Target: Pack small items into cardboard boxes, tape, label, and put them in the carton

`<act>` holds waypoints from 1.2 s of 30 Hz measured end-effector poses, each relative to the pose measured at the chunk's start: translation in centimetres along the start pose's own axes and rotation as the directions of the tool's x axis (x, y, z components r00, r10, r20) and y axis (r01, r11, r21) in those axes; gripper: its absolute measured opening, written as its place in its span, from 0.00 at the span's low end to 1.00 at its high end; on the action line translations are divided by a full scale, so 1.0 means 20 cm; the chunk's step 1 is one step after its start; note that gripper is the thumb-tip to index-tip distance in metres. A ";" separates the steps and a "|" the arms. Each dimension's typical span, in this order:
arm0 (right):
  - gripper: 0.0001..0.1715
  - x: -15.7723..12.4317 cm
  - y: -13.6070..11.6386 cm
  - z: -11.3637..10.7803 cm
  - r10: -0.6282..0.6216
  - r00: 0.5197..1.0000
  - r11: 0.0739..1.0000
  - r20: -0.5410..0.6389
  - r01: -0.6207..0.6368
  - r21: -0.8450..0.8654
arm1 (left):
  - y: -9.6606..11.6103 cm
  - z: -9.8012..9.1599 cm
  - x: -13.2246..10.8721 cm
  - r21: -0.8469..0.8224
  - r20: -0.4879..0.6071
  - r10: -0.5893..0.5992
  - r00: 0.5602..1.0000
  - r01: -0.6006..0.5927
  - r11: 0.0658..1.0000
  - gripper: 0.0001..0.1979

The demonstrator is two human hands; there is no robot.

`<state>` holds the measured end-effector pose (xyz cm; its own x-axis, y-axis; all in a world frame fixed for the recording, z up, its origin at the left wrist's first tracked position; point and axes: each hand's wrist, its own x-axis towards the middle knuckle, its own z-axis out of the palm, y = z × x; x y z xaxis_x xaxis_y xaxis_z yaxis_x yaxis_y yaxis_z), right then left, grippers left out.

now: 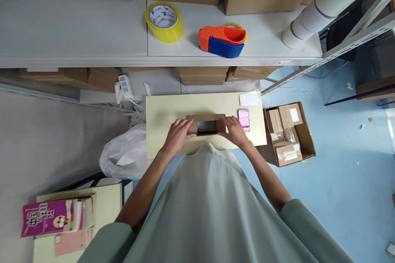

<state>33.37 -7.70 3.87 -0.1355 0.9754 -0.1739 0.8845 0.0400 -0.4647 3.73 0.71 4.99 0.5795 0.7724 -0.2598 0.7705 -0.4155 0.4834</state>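
A small brown cardboard box (pixel 206 117) lies on the pale yellow table (pixel 166 107) in front of me. Its short end flaps are folded inward, and between them a dark grey area shows inside; I cannot make out what it is. My left hand (pixel 179 133) grips the left end of the box, thumb on the near side. At the right end my right hand (pixel 233 130) holds it the same way, fingers on the flap. Just beyond the right hand lies a phone (pixel 243 120) with a pink screen. White paper labels (pixel 248 98) rest behind the phone.
On the shelf above are a yellow tape roll (pixel 166 24), an orange and blue tape dispenser (pixel 222 41) and stacked white rolls (pixel 322 10). An open carton (pixel 308 141) of small boxes stands right, a white plastic bag (pixel 125 154) left. Books (pixel 51 218) lie lower left.
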 end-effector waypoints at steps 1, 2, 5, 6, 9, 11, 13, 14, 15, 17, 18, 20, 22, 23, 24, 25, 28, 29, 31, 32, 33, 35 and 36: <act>0.42 0.00 0.00 0.01 0.014 1.000 1.000 -0.005 -0.014 0.004 | 0.00 0.01 0.00 -0.007 -0.003 -0.010 1.000 0.010 1.000 0.30; 0.38 0.00 0.00 0.03 0.032 0.999 0.999 -0.014 -0.032 0.009 | 0.00 0.03 0.01 -0.013 -0.013 -0.021 1.000 0.021 1.000 0.28; 0.26 0.04 -0.01 0.09 0.107 0.993 0.994 -0.051 -0.107 0.011 | 0.01 0.09 0.04 -0.020 -0.063 -0.057 0.996 0.056 0.998 0.22; 0.22 0.06 -0.01 0.11 0.132 0.990 0.991 -0.054 -0.132 0.004 | 0.01 0.11 0.05 -0.022 -0.077 -0.069 0.995 0.068 0.997 0.20; 0.17 0.12 -0.03 0.16 0.177 0.983 0.984 -0.038 -0.178 -0.020 | 0.00 0.18 0.09 -0.043 -0.102 -0.094 0.990 0.090 0.995 0.16; 0.17 0.14 -0.02 0.19 0.182 0.983 0.983 -0.032 -0.182 -0.013 | -0.01 0.21 0.11 -0.058 -0.117 -0.107 0.987 0.101 0.993 0.15; 0.17 0.15 -0.01 0.20 0.176 0.984 0.984 -0.040 -0.175 0.010 | -0.02 0.22 0.12 -0.062 -0.124 -0.110 0.986 0.103 0.993 0.14; 0.16 0.15 -0.01 0.20 0.171 0.984 0.985 -0.044 -0.170 0.023 | -0.02 0.22 0.13 -0.062 -0.124 -0.107 0.987 0.100 0.993 0.14; 0.16 0.14 -0.01 0.19 0.167 0.985 0.986 -0.047 -0.165 0.035 | -0.03 0.22 0.13 -0.063 -0.122 -0.100 0.988 0.093 0.994 0.14; 0.16 0.14 -0.01 0.18 0.161 0.986 0.986 -0.047 -0.159 0.047 | -0.03 0.21 0.13 -0.069 -0.118 -0.079 0.990 0.071 0.995 0.14; 0.16 0.14 -0.02 0.17 0.156 0.987 0.987 -0.045 -0.154 0.047 | -0.03 0.20 0.13 -0.074 -0.121 -0.068 0.990 0.059 0.995 0.13; 0.16 0.15 -0.03 0.15 0.149 0.988 0.988 -0.046 -0.147 0.044 | -0.02 0.20 0.13 -0.085 -0.140 -0.044 0.989 0.033 0.996 0.13; 0.16 0.16 -0.04 0.15 0.141 0.989 0.989 -0.044 -0.139 0.042 | -0.03 0.20 0.14 -0.087 -0.157 -0.021 0.987 0.008 0.996 0.12; 0.16 0.16 -0.04 0.15 0.140 0.989 0.990 -0.042 -0.138 0.043 | -0.03 0.21 0.14 -0.083 -0.161 -0.012 0.987 -0.002 0.997 0.11; 0.17 0.17 -0.03 0.16 0.142 0.989 0.989 -0.040 -0.140 0.045 | -0.04 0.22 0.15 -0.078 -0.161 -0.004 0.987 -0.009 0.997 0.11; 0.17 0.18 -0.03 0.17 0.144 0.989 0.989 -0.038 -0.142 0.049 | -0.04 0.23 0.15 -0.071 -0.161 0.002 0.987 -0.014 0.997 0.11; 0.17 0.20 0.01 0.21 0.140 0.989 0.989 -0.037 -0.138 0.061 | -0.07 0.27 0.16 -0.056 -0.170 0.009 0.985 -0.019 0.998 0.10; 0.17 0.20 0.02 0.22 0.134 0.990 0.989 -0.037 -0.132 0.062 | -0.08 0.28 0.17 -0.054 -0.174 0.011 0.985 -0.021 0.998 0.11; 0.17 0.21 0.04 0.24 0.120 0.992 0.991 -0.034 -0.118 0.055 | -0.09 0.29 0.18 -0.048 -0.180 0.014 0.984 -0.023 0.999 0.12; 0.17 0.21 0.04 0.24 0.114 0.993 0.993 -0.032 -0.112 0.049 | -0.10 0.30 0.18 -0.045 -0.180 0.015 0.984 -0.023 0.999 0.12; 0.18 0.21 0.04 0.24 0.108 0.994 0.993 -0.030 -0.107 0.042 | -0.10 0.30 0.18 -0.041 -0.179 0.014 0.984 -0.021 0.999 0.12; 0.18 0.22 0.04 0.24 0.100 0.995 0.995 -0.024 -0.099 0.031 | -0.10 0.30 0.19 -0.033 -0.176 0.012 0.984 -0.018 0.999 0.13; 0.19 0.22 0.04 0.23 0.095 0.995 0.995 -0.017 -0.094 0.023 | -0.10 0.29 0.19 -0.031 -0.172 0.014 0.985 -0.020 0.999 0.13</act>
<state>31.43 -4.45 -1.24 -0.0437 0.9783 -0.2026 0.8830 -0.0571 -0.4659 5.89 1.72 -1.92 0.5361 0.8376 -0.1048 0.7503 -0.4159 0.5138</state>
